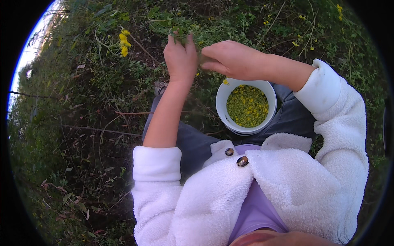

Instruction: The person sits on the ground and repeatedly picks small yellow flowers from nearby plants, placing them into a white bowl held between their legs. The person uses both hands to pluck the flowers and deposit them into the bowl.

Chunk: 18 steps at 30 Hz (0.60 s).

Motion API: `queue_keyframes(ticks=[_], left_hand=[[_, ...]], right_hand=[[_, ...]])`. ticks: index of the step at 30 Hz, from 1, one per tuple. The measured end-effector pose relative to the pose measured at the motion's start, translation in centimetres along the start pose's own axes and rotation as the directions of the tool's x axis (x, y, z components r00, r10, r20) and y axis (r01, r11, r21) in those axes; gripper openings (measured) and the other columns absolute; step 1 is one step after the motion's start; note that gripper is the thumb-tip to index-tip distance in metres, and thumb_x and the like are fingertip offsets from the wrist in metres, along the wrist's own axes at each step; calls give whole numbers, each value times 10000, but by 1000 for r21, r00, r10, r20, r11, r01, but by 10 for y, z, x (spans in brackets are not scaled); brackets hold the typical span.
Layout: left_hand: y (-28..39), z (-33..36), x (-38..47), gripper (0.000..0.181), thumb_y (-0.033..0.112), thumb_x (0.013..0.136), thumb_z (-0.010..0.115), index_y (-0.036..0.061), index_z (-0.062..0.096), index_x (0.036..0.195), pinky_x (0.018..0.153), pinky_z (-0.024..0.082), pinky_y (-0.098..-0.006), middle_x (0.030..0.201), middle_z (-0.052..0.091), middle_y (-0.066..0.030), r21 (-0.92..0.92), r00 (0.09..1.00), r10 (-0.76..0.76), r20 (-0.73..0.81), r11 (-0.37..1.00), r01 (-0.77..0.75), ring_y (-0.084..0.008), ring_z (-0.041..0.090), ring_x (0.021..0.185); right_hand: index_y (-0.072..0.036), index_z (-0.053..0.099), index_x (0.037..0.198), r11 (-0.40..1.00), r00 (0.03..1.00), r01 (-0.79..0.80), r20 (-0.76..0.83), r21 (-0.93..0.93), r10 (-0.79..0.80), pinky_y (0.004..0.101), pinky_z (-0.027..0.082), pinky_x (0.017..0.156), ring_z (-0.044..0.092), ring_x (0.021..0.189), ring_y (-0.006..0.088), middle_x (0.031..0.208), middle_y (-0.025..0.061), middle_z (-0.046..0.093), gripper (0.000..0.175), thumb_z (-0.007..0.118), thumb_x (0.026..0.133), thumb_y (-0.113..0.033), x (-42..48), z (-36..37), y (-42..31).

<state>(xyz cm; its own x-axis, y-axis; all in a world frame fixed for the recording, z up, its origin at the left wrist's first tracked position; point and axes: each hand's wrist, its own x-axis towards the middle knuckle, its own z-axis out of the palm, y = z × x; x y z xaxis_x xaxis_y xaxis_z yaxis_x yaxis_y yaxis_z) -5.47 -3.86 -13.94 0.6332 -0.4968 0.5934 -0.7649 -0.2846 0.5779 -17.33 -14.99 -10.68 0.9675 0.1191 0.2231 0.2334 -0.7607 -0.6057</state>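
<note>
My left hand (181, 60) is raised beyond my knees, its fingertips closed around a leafy green stem (180, 33). Close to its right is my right hand (229, 58), fingers and thumb curled towards the left hand; whether anything is between them is blurred. Below the right hand stands a white bucket (220, 103) between my legs, holding many small green buds and yellow petals (247, 106). A yellow bit of flower (226, 82) shows at the bucket's far rim. A cluster of yellow flowers (124, 43) is left of my left hand.
Low green plants (240, 27) with scattered yellow flowers grow around me. Thin bare twigs (101, 130) cross the ground at left, some reaching my leg (194, 138). More yellow flowers (339, 12) show at the upper right.
</note>
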Motion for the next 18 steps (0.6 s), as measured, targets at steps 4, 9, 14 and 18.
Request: queue_keyframes(ticks=[4,9,14,18], left_hand=[[6,-2,5,226,206,928,483,18,500,804,394,367,-241,604,567,-51,-677,829,-533,169,549,490,-107,516,486],[2,-14,14,175,212,937,473,42,437,909,381,336,-234,561,498,-12,-696,752,-650,106,492,523,-88,432,446],[-9,-27,20,186,201,948,452,34,392,1000,397,317,-217,686,612,-94,-805,734,-650,199,318,500,-73,406,449],[-4,-24,17,174,198,958,422,29,385,971,396,302,-208,789,656,-157,-784,751,-599,277,311,537,-69,383,425]], right_hand=[[13,539,809,910,979,-196,131,365,158,367,445,638,557,649,256,680,124,562,298,440,928,-242,0,11,-4],[15,541,808,810,938,-311,296,498,178,311,443,615,527,614,150,671,67,562,303,412,939,-226,-5,18,-4],[11,579,964,604,748,-609,626,514,220,246,433,644,486,708,106,825,38,545,215,446,827,-88,-11,8,13],[-6,549,906,298,876,-425,306,855,372,230,411,640,474,719,93,826,23,518,182,442,879,-150,1,1,18]])
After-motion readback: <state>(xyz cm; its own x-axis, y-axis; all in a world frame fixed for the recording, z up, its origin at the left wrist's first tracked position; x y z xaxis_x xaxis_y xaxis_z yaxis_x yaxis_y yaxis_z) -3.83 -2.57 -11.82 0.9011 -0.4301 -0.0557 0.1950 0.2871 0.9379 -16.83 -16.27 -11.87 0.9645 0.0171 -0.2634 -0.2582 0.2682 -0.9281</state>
